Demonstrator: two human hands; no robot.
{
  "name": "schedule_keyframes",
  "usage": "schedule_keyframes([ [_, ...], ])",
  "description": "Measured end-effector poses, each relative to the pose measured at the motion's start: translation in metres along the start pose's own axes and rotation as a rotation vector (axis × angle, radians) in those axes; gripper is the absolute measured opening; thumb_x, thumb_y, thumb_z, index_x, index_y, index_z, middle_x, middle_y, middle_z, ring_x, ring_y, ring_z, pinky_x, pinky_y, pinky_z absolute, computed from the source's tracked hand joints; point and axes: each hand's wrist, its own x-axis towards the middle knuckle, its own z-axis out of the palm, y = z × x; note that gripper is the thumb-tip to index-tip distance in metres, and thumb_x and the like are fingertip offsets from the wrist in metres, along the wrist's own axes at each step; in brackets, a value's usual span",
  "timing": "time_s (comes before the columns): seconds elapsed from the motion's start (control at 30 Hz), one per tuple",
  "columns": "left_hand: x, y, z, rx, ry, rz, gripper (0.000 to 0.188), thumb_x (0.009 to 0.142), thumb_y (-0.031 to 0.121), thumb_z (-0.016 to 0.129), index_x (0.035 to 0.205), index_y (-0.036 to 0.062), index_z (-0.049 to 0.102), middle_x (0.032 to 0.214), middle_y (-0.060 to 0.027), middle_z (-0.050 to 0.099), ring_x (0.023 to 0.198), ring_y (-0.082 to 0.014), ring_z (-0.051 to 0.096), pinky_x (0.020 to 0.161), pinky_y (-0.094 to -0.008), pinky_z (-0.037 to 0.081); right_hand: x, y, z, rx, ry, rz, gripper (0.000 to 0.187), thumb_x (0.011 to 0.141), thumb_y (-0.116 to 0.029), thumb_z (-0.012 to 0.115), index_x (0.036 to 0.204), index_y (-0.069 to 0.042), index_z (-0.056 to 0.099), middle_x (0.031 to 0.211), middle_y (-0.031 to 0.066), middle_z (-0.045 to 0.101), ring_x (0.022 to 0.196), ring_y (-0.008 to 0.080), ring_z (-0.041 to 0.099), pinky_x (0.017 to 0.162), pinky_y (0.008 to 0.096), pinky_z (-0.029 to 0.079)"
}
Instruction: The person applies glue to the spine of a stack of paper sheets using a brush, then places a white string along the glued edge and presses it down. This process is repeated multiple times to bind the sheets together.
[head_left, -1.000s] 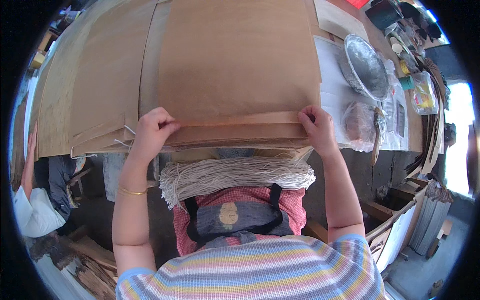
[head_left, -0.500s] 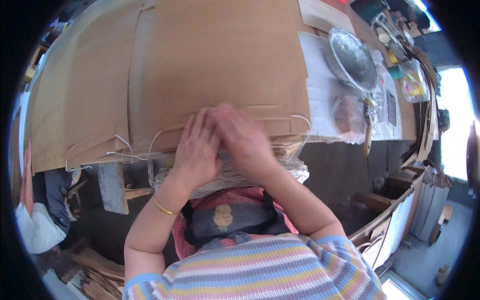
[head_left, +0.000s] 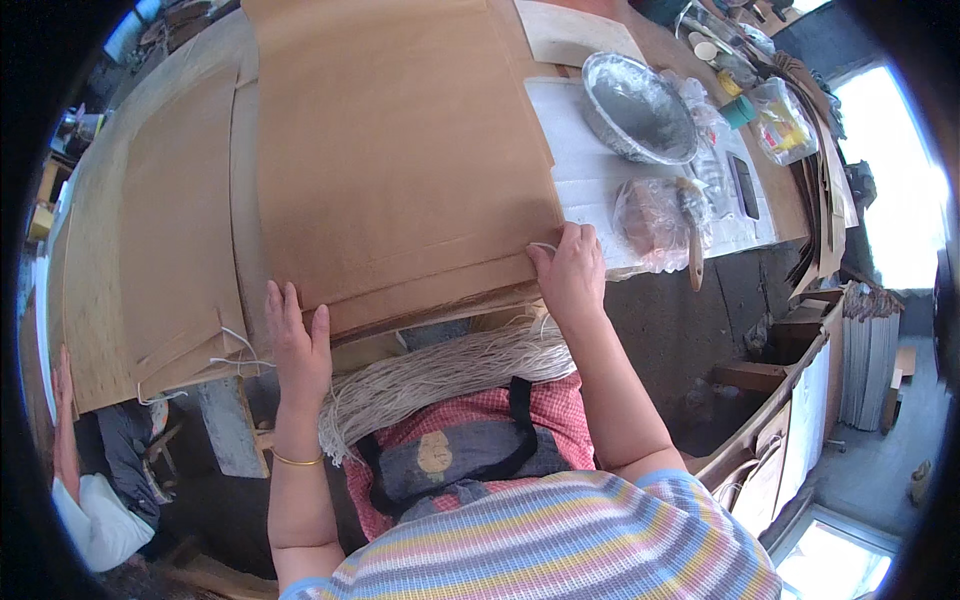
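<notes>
Wide brown paper sheets (head_left: 400, 150) lie stacked on the worktable in front of me, with a crease running along their near edge. My left hand (head_left: 300, 345) rests at the near left corner of the stack, fingers extended and thumb apart. At the near right corner, my right hand (head_left: 575, 275) has its thumb and bent fingers closed on the paper's edge. A short bit of white cord (head_left: 543, 246) shows by that thumb. A thick bundle of white cords (head_left: 450, 375) lies across my lap, below the table edge.
Another brown paper stack (head_left: 180, 230) with white cord loops (head_left: 240, 350) lies to the left. On the right are a metal basin (head_left: 640, 108), a brush (head_left: 695, 240), a plastic bag (head_left: 650, 215) and a phone (head_left: 743, 187). Another person's arm (head_left: 66, 430) shows at far left.
My hands were together at the middle of the near edge and have moved apart to its two corners. The middle stack's white cord loops are no longer visible, except a bit at right.
</notes>
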Motion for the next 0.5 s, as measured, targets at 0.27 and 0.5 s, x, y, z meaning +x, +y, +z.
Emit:
schedule_keyframes([
  [0.27, 0.002, -0.017, -0.008, -0.166, 0.285, -0.061, 0.061, 0.083, 0.021, 0.070, 0.130, -0.0039, 0.041, 0.131, -0.0243, 0.044, 0.120, -0.0352, 0.045, 0.099, -0.0438, 0.038, -0.002, -0.016, -0.027, 0.722, -0.090, 0.208, 0.017, 0.083, -0.011, 0.067, 0.092, -0.001, 0.056, 0.077, 0.0081, 0.058, 0.067, 0.0154, 0.056, 0.058, 0.0295, 0.046],
  [0.5, -0.038, -0.042, -0.016, -0.703, -0.033, -0.423, 0.025, 0.087, 0.019, 0.065, 0.073, 0.0006, 0.055, 0.056, -0.0098, 0.050, 0.056, -0.0113, 0.048, 0.052, -0.0375, 0.040, -0.028, 0.041, -0.024, 0.667, -0.282, 0.117, 0.019, 0.088, -0.005, 0.051, 0.104, 0.002, 0.059, 0.074, 0.0085, 0.062, 0.067, 0.0121, 0.058, 0.056, 0.0279, 0.045],
])
